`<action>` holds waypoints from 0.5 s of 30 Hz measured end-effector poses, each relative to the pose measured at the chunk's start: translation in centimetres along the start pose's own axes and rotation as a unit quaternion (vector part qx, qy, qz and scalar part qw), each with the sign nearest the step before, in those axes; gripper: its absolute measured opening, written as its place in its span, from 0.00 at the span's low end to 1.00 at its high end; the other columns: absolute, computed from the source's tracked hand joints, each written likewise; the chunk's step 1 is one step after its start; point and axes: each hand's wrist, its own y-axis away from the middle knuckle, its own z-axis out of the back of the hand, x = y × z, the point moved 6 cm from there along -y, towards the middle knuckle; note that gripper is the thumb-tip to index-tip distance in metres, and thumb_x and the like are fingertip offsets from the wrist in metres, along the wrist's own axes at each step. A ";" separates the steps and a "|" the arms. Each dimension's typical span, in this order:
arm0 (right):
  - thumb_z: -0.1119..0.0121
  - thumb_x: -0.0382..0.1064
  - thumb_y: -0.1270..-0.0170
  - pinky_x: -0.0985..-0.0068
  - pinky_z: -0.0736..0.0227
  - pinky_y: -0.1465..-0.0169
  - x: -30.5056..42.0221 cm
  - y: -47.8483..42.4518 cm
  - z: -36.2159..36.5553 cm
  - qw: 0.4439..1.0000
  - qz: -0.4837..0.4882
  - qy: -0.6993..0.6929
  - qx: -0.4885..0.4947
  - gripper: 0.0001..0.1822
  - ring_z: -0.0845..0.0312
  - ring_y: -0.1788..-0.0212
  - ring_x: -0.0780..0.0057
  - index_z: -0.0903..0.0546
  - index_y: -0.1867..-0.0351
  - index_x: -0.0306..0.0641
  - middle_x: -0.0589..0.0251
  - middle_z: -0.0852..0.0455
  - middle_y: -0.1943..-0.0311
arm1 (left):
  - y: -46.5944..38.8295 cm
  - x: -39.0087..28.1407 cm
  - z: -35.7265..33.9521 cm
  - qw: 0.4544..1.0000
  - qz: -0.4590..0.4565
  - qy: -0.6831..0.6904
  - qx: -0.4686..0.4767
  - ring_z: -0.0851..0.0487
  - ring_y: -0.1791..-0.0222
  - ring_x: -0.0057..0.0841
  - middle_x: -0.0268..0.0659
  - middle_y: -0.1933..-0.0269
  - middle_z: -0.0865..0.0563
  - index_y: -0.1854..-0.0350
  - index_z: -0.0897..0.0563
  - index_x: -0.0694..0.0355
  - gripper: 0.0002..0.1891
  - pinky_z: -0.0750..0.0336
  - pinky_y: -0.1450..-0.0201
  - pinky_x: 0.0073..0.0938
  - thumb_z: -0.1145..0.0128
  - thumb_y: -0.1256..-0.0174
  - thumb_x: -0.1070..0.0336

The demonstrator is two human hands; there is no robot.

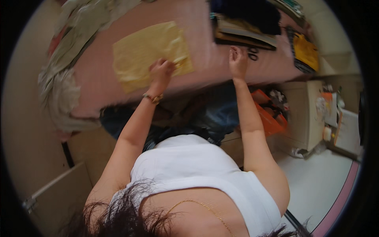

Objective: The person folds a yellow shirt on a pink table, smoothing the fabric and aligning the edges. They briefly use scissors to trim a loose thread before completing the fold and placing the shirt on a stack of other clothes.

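A yellow cloth item (145, 50), laid out flat, lies on the pink bed cover (201, 56) at upper left of centre. My left hand (162, 72) is over its near right corner with the fingers curled; blur hides whether it pinches the cloth. A beaded bracelet circles that wrist. My right hand (237, 60) is over the pink cover, to the right of the yellow cloth and apart from it, fingers bent inward. Whether it holds something small cannot be told. Just beyond it lies a stack of folded clothes (245, 32), dark on top, beside black printed marks on the cover.
Crumpled pale bedding (80, 32) lies along the bed's left side. A folded yellow and black garment (305, 51) lies at the right end. Below the bed edge on the right are an orange bag (268, 118) and a light cabinet (308, 115).
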 end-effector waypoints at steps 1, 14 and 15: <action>0.43 0.31 0.41 0.63 0.31 0.50 -1.2 -0.6 1.1 0.999 0.000 0.033 -0.018 0.11 0.27 0.55 0.54 0.20 0.56 0.41 0.55 0.21 0.61 | 0.2 -0.3 0.4 1.000 0.005 -0.017 -0.010 0.22 0.59 0.33 0.30 0.67 0.19 0.70 0.17 0.51 0.03 0.34 0.53 0.34 0.37 0.48 0.64; 0.52 0.32 0.37 0.61 0.26 0.51 -7.8 -3.1 1.7 0.916 -0.024 0.358 0.179 0.17 0.25 0.50 0.56 0.24 0.47 0.40 0.54 0.20 0.52 | 0.2 0.8 1.0 0.999 0.041 0.019 -0.020 0.21 0.61 0.33 0.31 0.69 0.18 0.71 0.16 0.52 0.03 0.33 0.55 0.35 0.38 0.45 0.62; 0.52 0.34 0.37 0.61 0.27 0.51 -8.0 -3.0 1.8 0.905 -0.003 0.386 0.178 0.16 0.24 0.51 0.57 0.24 0.48 0.41 0.54 0.19 0.53 | 0.2 1.0 0.7 0.999 0.047 0.019 -0.021 0.20 0.61 0.33 0.32 0.68 0.18 0.71 0.16 0.51 0.03 0.33 0.55 0.35 0.38 0.45 0.61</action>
